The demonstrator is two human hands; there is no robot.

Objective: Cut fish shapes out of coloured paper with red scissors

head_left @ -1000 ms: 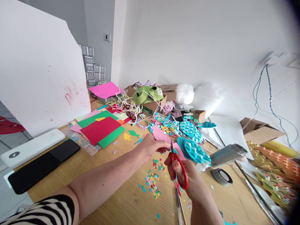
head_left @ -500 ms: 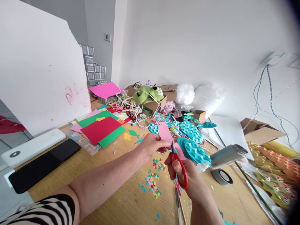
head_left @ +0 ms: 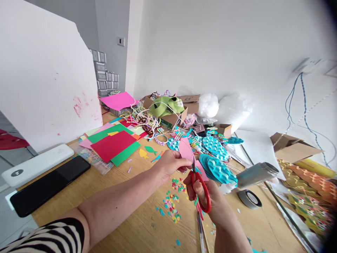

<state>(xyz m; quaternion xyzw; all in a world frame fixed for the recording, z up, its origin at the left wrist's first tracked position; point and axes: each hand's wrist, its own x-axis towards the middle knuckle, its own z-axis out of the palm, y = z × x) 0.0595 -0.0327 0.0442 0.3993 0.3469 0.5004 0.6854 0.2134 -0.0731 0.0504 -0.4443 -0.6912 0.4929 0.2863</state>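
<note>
Between thumb and fingers, my left hand (head_left: 173, 164) pinches a piece of pink paper (head_left: 185, 149) with a faint drawn outline on it. Red-handled scissors (head_left: 206, 196) are in my right hand (head_left: 202, 195), fingers through the loops. Their blades lie against the pink paper, close to my left fingertips, and part of the paper hangs on the right side of the blades. Below my hands, small coloured paper dots (head_left: 172, 207) are scattered on the wooden table (head_left: 118, 214). A green paper fish (head_left: 151, 150) and a yellow paper fish (head_left: 143, 153) lie left of my left hand.
Coloured sheets (head_left: 116, 146), a black phone (head_left: 50, 186) and a white power bank (head_left: 38, 165) are at the left. Teal wavy paper discs (head_left: 217, 168), a metal bottle (head_left: 256, 174) and a tape roll (head_left: 249, 199) stand right. Boxes and a green bag (head_left: 165, 106) fill the back.
The scissors and right hand have shifted very slightly against the pink paper. My left hand keeps its pinch, and the surroundings look the same.
</note>
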